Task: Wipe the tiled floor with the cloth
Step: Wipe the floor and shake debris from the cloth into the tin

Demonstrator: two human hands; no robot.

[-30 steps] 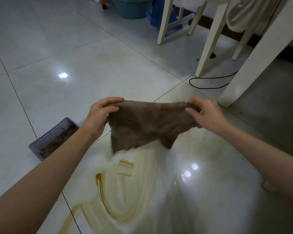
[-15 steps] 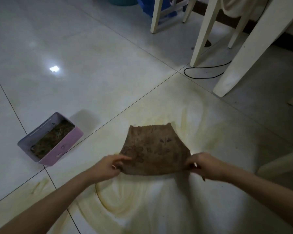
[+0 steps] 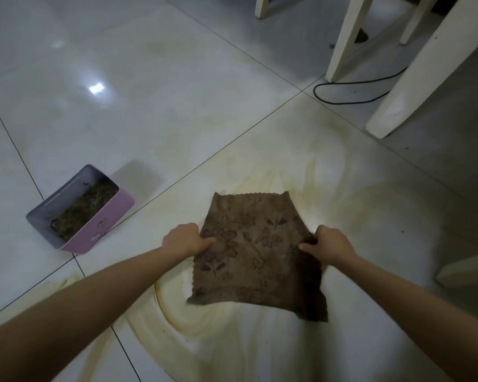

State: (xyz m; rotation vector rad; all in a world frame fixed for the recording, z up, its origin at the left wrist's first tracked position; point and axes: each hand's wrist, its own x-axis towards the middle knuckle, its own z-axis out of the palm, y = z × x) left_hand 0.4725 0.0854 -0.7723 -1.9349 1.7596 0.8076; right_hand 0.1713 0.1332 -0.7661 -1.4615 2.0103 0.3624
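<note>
Cloth [image 3: 255, 252]: brown, flower-printed, spread over the smeared floor [image 3: 177, 92]; long axis runs away from the person, scalloped short edge farthest.
Left hand [image 3: 186, 239]: fingers curled, pinching left edge.
Right hand [image 3: 329, 244]: fingers curled, gripping right edge.
Floor: glossy tiles, yellow-brown streaks.
Box [image 3: 80, 210]: pink, well left.

Dim, cool indoor light, soft focus throughout. The glossy floor [image 3: 204, 64] carries one small hard glare patch at upper left, a fainter one above it, and a pale sheen just right of the cloth [image 3: 249, 244]. The box [image 3: 105, 216] throws a soft shadow to its upper right. Lower corners are dark and smeared. Wide-angle bend: furniture legs [image 3: 342, 37] splay outward.
</note>
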